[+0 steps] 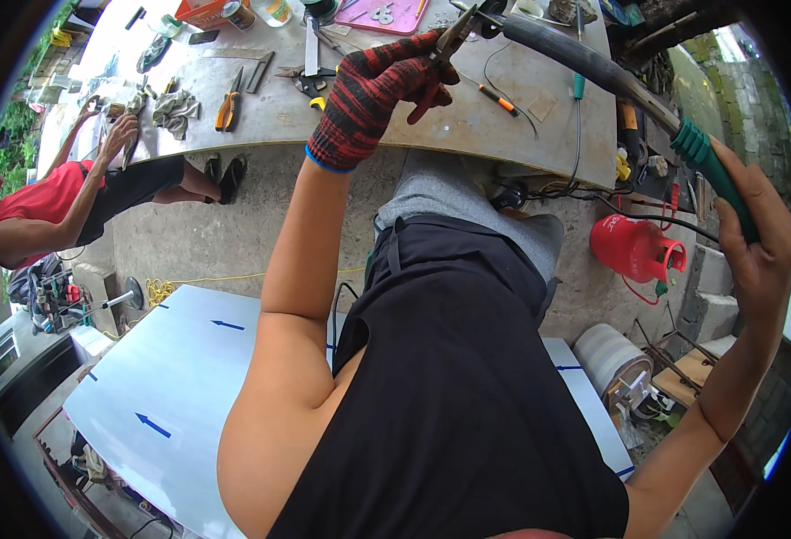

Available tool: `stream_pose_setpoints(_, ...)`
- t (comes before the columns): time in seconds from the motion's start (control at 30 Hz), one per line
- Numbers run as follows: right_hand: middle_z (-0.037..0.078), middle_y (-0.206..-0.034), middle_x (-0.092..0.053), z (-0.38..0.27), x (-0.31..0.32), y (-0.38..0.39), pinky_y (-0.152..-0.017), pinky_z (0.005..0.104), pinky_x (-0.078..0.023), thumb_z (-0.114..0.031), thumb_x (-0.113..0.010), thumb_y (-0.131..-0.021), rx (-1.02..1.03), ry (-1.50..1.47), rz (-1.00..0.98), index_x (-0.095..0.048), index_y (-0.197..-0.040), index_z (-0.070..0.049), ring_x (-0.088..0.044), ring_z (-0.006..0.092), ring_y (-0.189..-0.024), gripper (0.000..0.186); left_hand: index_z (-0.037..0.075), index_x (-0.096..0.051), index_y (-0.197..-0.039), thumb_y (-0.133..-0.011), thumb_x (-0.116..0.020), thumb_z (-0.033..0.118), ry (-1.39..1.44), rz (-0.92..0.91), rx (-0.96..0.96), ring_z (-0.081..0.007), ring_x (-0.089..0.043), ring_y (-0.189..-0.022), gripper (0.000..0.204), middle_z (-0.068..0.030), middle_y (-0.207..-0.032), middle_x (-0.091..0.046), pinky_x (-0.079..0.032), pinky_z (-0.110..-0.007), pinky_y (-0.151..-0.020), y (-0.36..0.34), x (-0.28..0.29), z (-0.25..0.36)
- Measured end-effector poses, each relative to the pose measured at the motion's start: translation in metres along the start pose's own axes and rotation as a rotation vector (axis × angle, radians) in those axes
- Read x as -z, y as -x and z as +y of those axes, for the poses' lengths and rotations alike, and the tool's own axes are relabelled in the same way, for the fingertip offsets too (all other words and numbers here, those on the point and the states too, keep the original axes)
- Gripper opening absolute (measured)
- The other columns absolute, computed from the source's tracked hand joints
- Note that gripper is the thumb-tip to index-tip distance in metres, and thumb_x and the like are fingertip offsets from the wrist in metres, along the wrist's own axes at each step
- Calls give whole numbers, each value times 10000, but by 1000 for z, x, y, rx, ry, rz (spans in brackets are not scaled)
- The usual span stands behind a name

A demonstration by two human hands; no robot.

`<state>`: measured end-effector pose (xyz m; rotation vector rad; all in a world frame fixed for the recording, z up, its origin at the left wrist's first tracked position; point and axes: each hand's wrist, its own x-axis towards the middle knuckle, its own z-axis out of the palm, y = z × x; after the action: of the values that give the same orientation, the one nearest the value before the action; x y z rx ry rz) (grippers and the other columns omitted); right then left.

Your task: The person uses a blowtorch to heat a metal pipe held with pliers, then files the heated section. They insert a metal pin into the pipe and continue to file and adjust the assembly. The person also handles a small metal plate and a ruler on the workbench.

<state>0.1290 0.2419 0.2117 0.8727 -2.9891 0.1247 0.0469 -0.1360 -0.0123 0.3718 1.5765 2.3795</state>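
My left hand [382, 94], in a red and black striped knit glove, is closed around pliers [452, 38] over the far side of the workbench. The pliers' jaws point up toward the top edge; whatever they pinch is too small to make out. Bare, my right hand [759, 220] wraps round the green ribbed handle of a long torch-like tool [593, 63]. Its metal neck and dark, thick barrel reach leftward across the bench. The barrel's front end comes close to the plier jaws. A black hose or cable [656, 216] runs toward my right hand.
On the workbench [279, 126] lie orange-handled pliers [228, 106], a cloth [176, 110], a screwdriver [499, 99] and a pink tray [382, 13]. A co-worker in red [45, 207] handles something at left. A red gas cylinder [624, 244] stands right; behind me is a pale sheet [162, 377].
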Motion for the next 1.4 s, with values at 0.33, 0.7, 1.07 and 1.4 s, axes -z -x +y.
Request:
stream_pose_setpoints(0.33,87,-866,-584,1,-3,0,-685,298,-459,-71,-618,-936,21,-11,11,-617,-1349,-54,-565,151,-740,414,-23,-562,-1358,-952,-621,198,12,44,24,-275,-732,-871,466,-195,-1073,-719,-591,-392,-846,2,3,-4)
stream_pose_setpoints(0.7,90,-892,-600,0,-1,2,-697,297,-466,-95,-621,-943,18,-4,14,-612,-1356,-59,-577,155,-751,415,-33,-555,-1363,-952,-623,195,37,35,13,-269,-733,-862,475,-193,-1061,-721,-594,-395,-846,1,4,-3)
stream_pose_setpoints(1.07,94,-886,-603,-3,1,2,-711,302,-474,-95,-621,-938,1,-8,12,-616,-1351,-55,-585,159,-761,415,-26,-574,-1343,-951,-621,196,37,15,-2,-259,-735,-860,454,-179,-1053,-725,-594,-384,-831,2,2,0)
stream_pose_setpoints(1.4,88,-884,-611,-1,0,4,-700,299,-465,-110,-622,-943,-4,-9,12,-620,-1349,-62,-580,153,-751,409,-40,-545,-1367,-959,-618,215,66,-32,-19,-274,-736,-888,487,-190,-1073,-719,-593,-386,-838,0,8,-6)
